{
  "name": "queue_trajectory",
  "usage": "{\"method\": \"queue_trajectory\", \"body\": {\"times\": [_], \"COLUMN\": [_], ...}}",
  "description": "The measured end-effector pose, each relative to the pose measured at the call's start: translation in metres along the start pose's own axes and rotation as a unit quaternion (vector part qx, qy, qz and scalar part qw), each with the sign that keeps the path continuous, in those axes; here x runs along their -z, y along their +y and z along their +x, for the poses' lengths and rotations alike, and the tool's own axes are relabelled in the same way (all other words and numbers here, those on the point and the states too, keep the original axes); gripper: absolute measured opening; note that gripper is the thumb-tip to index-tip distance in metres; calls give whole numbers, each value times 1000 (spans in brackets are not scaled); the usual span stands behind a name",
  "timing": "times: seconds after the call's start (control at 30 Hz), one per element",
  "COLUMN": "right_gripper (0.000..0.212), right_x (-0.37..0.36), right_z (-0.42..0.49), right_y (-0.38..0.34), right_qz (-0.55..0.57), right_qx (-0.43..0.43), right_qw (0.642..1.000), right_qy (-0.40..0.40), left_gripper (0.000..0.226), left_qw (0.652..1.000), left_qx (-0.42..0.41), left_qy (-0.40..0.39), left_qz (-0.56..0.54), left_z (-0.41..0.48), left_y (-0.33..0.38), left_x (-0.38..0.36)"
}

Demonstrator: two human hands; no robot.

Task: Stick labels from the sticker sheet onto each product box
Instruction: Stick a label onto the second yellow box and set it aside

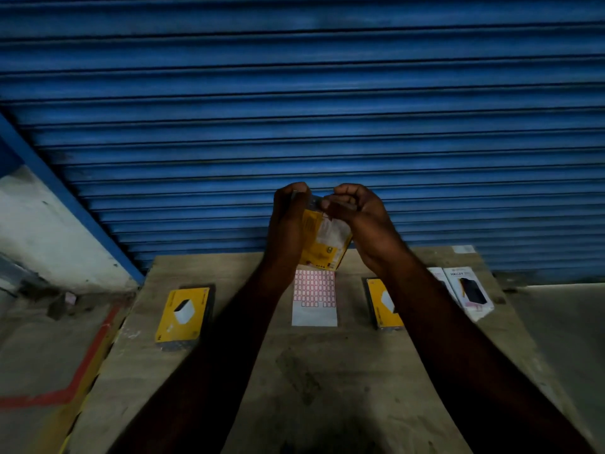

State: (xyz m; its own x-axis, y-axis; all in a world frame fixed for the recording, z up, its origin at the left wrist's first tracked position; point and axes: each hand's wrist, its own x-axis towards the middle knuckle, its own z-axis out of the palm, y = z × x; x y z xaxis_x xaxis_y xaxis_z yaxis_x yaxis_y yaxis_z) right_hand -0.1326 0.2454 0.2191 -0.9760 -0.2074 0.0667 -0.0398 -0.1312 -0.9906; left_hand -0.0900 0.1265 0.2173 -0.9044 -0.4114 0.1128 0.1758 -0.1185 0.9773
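Observation:
My left hand (pixel 288 221) grips a yellow product box (pixel 322 244), held upright above the table. My right hand (pixel 357 214) is against the box's upper right, its curled fingers at the top edge; whether it pinches a label is hidden. Below the box lies the sticker sheet (pixel 315 298), white with rows of red-framed labels, flat on the wooden table (pixel 294 371). Another yellow box (pixel 183 314) lies at the left. A third yellow box (pixel 381 304) lies right of the sheet, partly behind my right forearm. Two white boxes (pixel 468 291) lie at the far right.
A blue roller shutter (pixel 294 109) stands right behind the table. Concrete floor with a red painted line (pixel 91 365) runs along the left side. The table's right edge (pixel 510 309) drops to grey floor.

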Motion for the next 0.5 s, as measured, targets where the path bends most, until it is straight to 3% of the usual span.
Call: {"method": "queue_trajectory", "body": {"times": [0.13,0.2,0.27,0.37,0.5], "right_gripper": [11,7,4,18,21], "right_x": [-3,-1,0,2,7], "right_z": [3,4,3,1,2], "right_y": [1,4,3,-4,-13], "right_qz": [16,20,60,109,150], "right_qx": [-5,-13,-39,-86,-125], "right_qw": [997,995,993,988,980], "right_qy": [71,101,99,71,41], "left_gripper": [25,45,62,74,76], "left_qw": [998,994,985,960,954], "left_qx": [-9,-15,-49,-134,-136], "left_qy": [-55,-94,-102,-74,-98], "left_qz": [18,58,129,236,249], "left_z": [-2,-2,-3,-2,2], "left_y": [-3,-4,-5,-13,-17], "left_x": [1,1,1,4,8]}}
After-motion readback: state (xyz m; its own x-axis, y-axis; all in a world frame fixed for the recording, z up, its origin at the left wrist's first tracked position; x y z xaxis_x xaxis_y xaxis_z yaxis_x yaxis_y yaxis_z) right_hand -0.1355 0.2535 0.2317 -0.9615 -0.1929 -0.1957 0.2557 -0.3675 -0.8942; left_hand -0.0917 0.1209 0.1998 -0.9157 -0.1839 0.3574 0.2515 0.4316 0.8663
